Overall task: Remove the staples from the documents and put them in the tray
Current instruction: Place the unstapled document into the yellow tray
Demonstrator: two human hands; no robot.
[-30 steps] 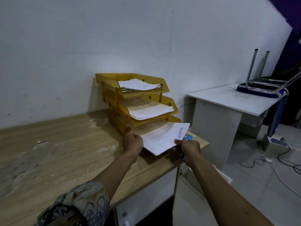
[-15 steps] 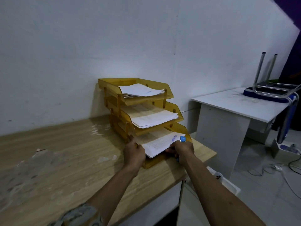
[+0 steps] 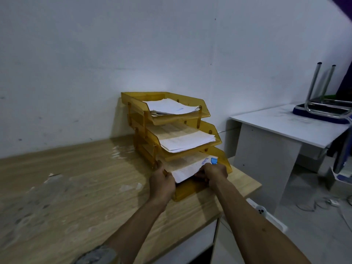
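Note:
A three-tier amber plastic tray (image 3: 206,111) stands at the right end of the wooden desk (image 3: 80,187), with paper stacks in its top and middle tiers. A white document (image 3: 187,167) lies most of the way inside the bottom tier. My left hand (image 3: 162,181) grips the document's near left edge. My right hand (image 3: 213,171) holds the near right edge and also clasps a blue staple remover (image 3: 214,160), whose tip pokes above my fingers.
White scuffs and paper scraps (image 3: 131,186) mark the desk top. To the right stands a white table (image 3: 289,126) with an upturned chair (image 3: 323,109) on it. Cables (image 3: 323,203) lie on the floor between the two. The desk's right edge is close to the tray.
Both hands have pushed the document forward from outside the tray's front into the bottom tier. The view has shifted closer and leftward.

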